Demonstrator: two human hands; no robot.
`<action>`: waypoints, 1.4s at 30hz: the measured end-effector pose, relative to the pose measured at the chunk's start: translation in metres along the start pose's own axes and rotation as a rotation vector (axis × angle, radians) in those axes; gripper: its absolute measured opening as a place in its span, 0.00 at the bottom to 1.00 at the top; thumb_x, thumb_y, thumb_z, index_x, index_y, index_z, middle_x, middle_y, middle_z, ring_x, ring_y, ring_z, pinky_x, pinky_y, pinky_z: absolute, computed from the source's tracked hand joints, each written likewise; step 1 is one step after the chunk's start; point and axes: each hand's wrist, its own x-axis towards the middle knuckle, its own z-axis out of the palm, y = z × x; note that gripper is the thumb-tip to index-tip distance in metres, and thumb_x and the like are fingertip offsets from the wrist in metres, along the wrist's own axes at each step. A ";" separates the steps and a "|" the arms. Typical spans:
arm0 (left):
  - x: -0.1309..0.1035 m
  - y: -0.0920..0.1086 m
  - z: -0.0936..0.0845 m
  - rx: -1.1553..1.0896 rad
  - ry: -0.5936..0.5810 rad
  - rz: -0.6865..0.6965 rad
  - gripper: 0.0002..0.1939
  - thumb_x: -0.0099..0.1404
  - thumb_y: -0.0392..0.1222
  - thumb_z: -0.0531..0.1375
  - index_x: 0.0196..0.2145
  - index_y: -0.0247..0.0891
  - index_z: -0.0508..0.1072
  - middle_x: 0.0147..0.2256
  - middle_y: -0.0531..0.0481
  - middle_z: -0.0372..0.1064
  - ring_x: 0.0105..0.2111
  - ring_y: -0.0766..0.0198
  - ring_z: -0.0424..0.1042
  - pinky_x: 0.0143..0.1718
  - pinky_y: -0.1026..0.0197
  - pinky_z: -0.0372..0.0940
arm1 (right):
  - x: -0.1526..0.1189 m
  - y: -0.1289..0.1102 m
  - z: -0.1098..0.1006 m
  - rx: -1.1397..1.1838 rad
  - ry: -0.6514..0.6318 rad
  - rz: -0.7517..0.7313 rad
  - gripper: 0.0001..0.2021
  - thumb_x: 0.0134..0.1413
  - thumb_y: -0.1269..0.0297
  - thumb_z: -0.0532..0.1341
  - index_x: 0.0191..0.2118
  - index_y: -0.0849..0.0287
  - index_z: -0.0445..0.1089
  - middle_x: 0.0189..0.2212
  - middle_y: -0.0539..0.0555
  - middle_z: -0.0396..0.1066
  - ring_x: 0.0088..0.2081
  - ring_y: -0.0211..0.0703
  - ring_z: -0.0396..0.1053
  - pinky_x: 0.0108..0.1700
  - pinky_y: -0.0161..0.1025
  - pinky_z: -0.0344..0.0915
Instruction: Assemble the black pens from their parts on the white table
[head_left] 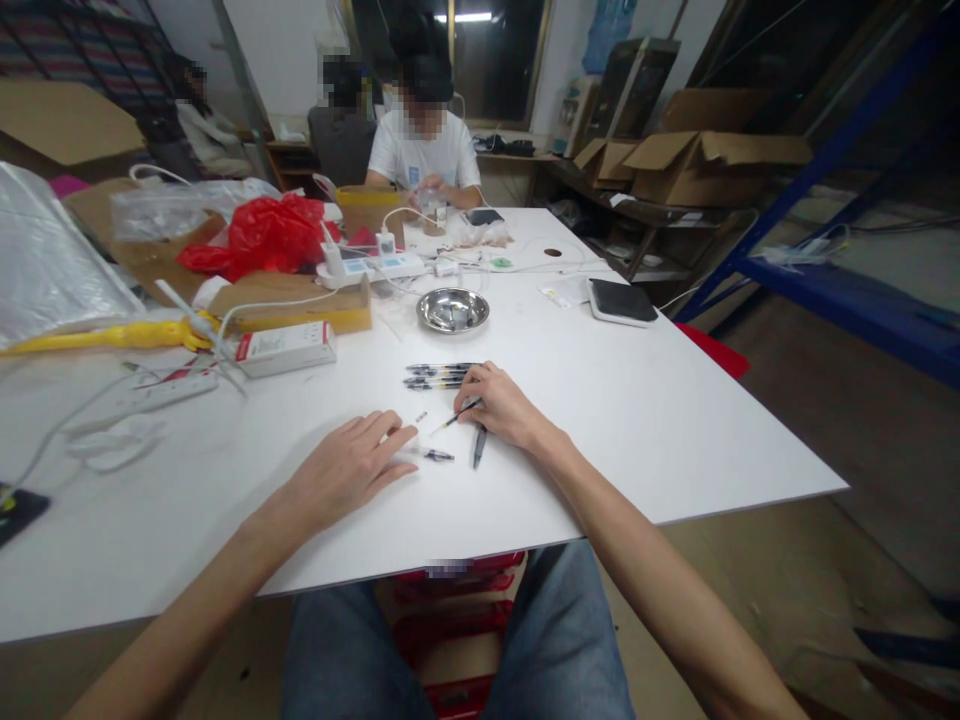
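My left hand (360, 455) rests over the white table with thumb and fingers apart. Between and just beyond its fingertips lies a clear pen barrel with a dark grip (438, 455). My right hand (496, 400) pinches a thin dark pen refill (461, 412), its pale tip pointing down and left toward the table. Just below that hand lies a dark pen part (480, 447). A small piece (421, 416), perhaps a spring, lies between the hands. Several black pens (435, 371) lie side by side beyond the right hand, which hides their right ends.
Farther back stands a shiny metal bowl (453, 311) with small dark pieces in it. A white box (286, 348), power strip (375, 268) and red plastic bag (262, 235) occupy the left. A black-topped device (622, 301) sits right. Across the table a person (424, 150) works.
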 end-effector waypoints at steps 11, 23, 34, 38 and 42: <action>-0.012 0.007 0.001 0.162 0.137 0.008 0.07 0.71 0.38 0.58 0.40 0.40 0.76 0.40 0.45 0.74 0.41 0.54 0.68 0.38 0.54 0.60 | 0.000 -0.007 -0.002 -0.077 0.003 -0.023 0.06 0.57 0.77 0.65 0.32 0.59 0.74 0.39 0.56 0.71 0.44 0.49 0.61 0.45 0.44 0.56; 0.002 0.007 -0.027 -0.099 0.465 -0.012 0.01 0.68 0.36 0.62 0.39 0.38 0.75 0.28 0.52 0.72 0.33 0.63 0.70 0.37 0.58 0.61 | 0.000 0.001 -0.003 -0.018 0.296 -0.010 0.06 0.62 0.73 0.58 0.35 0.57 0.68 0.35 0.55 0.72 0.41 0.50 0.64 0.44 0.45 0.58; 0.070 -0.028 -0.027 -0.133 0.871 -0.300 0.05 0.65 0.43 0.64 0.34 0.39 0.76 0.30 0.51 0.71 0.35 0.60 0.70 0.45 0.55 0.66 | -0.002 0.002 -0.001 0.067 0.412 0.129 0.06 0.65 0.67 0.54 0.38 0.56 0.66 0.33 0.54 0.73 0.34 0.46 0.68 0.39 0.41 0.61; 0.065 -0.039 -0.003 -0.159 0.895 -0.359 0.05 0.65 0.43 0.63 0.35 0.39 0.76 0.32 0.49 0.71 0.36 0.59 0.70 0.44 0.55 0.66 | 0.000 0.001 0.002 0.062 0.442 0.105 0.05 0.65 0.65 0.55 0.38 0.56 0.68 0.34 0.53 0.73 0.34 0.44 0.67 0.39 0.40 0.60; 0.057 -0.042 0.007 -0.139 0.841 -0.327 0.07 0.68 0.42 0.60 0.40 0.40 0.77 0.38 0.46 0.75 0.42 0.56 0.72 0.49 0.52 0.66 | 0.001 -0.009 0.006 0.109 0.508 -0.011 0.08 0.67 0.63 0.55 0.38 0.56 0.69 0.34 0.53 0.72 0.34 0.43 0.67 0.38 0.39 0.61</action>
